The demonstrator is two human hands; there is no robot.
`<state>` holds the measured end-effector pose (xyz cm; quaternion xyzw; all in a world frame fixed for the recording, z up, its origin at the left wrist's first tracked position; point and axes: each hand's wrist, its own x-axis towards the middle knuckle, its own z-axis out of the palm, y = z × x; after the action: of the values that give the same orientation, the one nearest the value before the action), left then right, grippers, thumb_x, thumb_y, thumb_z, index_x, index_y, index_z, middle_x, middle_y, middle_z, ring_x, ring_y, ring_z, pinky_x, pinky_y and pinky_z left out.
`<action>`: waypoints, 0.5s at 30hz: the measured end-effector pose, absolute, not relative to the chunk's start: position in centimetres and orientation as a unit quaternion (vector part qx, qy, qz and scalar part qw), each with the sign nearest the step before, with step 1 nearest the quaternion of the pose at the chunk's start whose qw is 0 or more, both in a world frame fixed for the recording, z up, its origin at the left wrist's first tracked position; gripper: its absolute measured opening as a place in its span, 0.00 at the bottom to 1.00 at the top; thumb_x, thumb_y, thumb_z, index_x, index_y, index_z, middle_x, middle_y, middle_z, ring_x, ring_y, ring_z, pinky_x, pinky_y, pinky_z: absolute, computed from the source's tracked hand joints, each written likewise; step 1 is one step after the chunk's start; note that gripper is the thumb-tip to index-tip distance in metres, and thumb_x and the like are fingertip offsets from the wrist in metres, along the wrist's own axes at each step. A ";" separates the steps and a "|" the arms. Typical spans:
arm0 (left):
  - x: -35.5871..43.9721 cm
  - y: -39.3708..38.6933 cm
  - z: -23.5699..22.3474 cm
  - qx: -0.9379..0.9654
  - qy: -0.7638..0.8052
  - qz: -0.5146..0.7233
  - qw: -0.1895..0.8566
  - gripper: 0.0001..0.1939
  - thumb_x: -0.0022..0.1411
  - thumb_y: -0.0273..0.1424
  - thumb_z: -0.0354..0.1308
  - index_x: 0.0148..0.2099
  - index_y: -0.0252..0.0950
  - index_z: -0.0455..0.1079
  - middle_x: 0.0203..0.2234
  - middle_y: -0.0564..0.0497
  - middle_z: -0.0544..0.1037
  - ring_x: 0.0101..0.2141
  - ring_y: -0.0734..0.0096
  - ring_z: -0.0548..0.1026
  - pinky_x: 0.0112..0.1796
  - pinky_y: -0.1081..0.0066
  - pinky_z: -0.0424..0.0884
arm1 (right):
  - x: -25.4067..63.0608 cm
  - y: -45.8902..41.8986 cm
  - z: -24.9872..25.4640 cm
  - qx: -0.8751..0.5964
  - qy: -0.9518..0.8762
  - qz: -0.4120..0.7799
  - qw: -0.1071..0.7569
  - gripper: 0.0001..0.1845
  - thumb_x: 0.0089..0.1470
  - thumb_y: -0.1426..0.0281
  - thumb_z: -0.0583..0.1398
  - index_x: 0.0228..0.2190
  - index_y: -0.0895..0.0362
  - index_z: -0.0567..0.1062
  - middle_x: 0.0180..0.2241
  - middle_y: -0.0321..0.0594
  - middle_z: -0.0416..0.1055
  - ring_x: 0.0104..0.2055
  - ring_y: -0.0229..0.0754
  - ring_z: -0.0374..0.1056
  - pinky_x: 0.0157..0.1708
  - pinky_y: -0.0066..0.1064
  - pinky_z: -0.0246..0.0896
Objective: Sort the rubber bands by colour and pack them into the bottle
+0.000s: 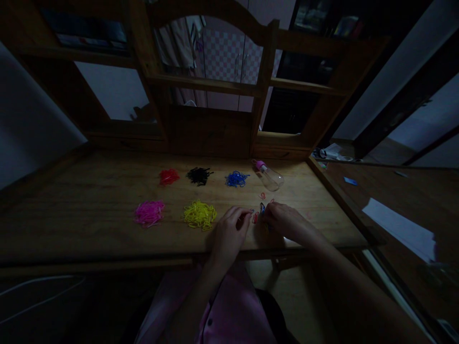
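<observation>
My left hand (231,232) is over the table's front part, thumb and forefinger pinched on a small blue paper clip (252,210). My right hand (284,218) is just to its right, fingers bent together and pointing down at the tabletop; what they hold is hidden. Between the hands lie a few loose paper clips, red ones (255,218) and dark blue ones (262,208). One more red clip (263,196) lies behind them. Left of my left hand is a heap of yellow paper clips (200,215), with pink clips (149,213) farther left.
Farther back are heaps of red clips (168,177), black clips (199,176) and blue clips (236,179). A clear bottle with a pink top (272,179) lies on its side behind my right hand. A wooden shelf unit (211,131) rises at the table's back.
</observation>
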<state>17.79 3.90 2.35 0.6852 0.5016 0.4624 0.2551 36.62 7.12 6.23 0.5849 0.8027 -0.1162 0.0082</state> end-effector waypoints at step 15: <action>17.4 4.2 2.0 0.670 0.501 0.470 0.282 0.06 0.65 0.29 0.53 0.38 0.39 0.72 0.36 0.52 0.77 0.38 0.69 0.74 0.40 0.71 0.67 | 39.7 8.7 7.6 0.526 0.776 -0.287 -0.196 0.09 0.60 0.64 0.54 0.34 0.57 0.68 0.30 0.39 0.69 0.30 0.39 0.63 0.29 0.29 0.57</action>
<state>17.35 4.24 1.99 0.6696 0.5012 0.4702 0.2816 39.72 8.68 7.60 0.5257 0.7764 -0.2871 -0.1960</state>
